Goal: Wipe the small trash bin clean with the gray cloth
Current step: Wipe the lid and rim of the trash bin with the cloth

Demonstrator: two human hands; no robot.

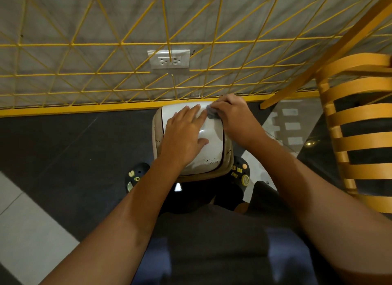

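Note:
A small white trash bin [210,151] with a glossy lid and a beige, speckled body stands on the dark floor right below me, against the yellow base rail. My left hand [184,136] lies flat on the lid with its fingers spread. My right hand [233,117] is at the lid's far right corner, closed on a bunched gray cloth [211,113] that presses against the lid. Only a small part of the cloth shows past my fingers. Dark specks dot the lid's near edge.
A yellow wire grid [118,58] covers the gray wall behind the bin, with a white double socket [169,59] on it. An orange slatted chair [358,123] stands close on the right. My feet in dark decorated clogs [135,176] flank the bin.

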